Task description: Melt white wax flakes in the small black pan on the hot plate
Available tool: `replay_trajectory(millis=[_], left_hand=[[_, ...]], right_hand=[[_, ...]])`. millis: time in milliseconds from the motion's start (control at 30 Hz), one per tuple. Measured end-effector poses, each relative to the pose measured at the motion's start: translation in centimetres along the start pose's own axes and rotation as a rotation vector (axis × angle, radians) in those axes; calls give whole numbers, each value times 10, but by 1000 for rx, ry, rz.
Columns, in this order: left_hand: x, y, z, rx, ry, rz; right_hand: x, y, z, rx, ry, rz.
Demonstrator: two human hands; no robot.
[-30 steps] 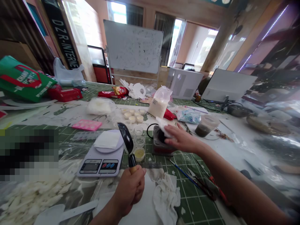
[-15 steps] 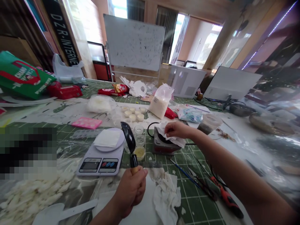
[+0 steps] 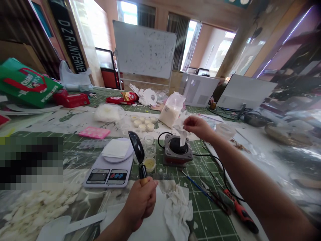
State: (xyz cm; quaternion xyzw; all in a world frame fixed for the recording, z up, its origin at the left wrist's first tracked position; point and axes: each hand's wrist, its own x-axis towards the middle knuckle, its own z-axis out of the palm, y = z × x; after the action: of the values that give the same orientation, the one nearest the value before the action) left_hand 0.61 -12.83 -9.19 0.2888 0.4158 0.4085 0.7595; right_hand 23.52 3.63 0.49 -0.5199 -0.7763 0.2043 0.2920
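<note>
My left hand [image 3: 141, 201] is closed around the wooden handle of a black ladle [image 3: 136, 147], held upright with its bowl at the top. My right hand [image 3: 197, 127] pinches a white tissue [image 3: 183, 134] that hangs down over a small electric hot plate [image 3: 178, 150]. The hot plate's round black top shows beneath the tissue's lower end. Just left of the ladle stands a white kitchen scale [image 3: 107, 174] with a square white sheet [image 3: 116, 148] on its platform. Small clear cups, one holding a yellowish substance [image 3: 149, 164], stand between ladle and hot plate.
White flakes [image 3: 40, 207] and a white scoop [image 3: 72, 226] lie at front left. A crumpled tissue [image 3: 178, 211] lies near the front. Scissors [image 3: 213, 192] and a red-handled tool [image 3: 242, 211] are at right. Behind are filled cups [image 3: 142, 127], a bag of white granules [image 3: 172, 112] and a pink mould [image 3: 94, 132].
My right hand has lifted the tissue up off the hot plate, uncovering its black top. The left hand and the ladle stay nearly where they were.
</note>
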Motion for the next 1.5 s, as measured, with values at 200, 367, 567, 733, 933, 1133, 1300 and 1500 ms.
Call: replay_trajectory(millis=[200, 367, 567, 733, 933, 1133, 1300, 1500], left_hand=[[-3, 2, -2, -9, -9, 18], [-2, 0, 0, -10, -7, 3], [-1, -3, 1, 6, 2, -12], [0, -3, 0, 14, 7, -20], [0, -3, 0, -8, 7, -29], [-1, -5, 2, 25, 10, -41], [-1, -4, 2, 21, 26, -42], [-1, -2, 2, 19, 25, -34]], right_hand=[[-35, 6, 29, -361, -91, -91], [-42, 1, 19, -373, -379, -155], [-7, -1, 24, -382, -476, -70], [11, -3, 35, -439, -387, -68], [-13, -9, 32, -545, -382, -36], [-2, -27, 38, -506, -537, -49], [23, -16, 37, -576, -522, 48], [20, -11, 30, -629, -334, 41]])
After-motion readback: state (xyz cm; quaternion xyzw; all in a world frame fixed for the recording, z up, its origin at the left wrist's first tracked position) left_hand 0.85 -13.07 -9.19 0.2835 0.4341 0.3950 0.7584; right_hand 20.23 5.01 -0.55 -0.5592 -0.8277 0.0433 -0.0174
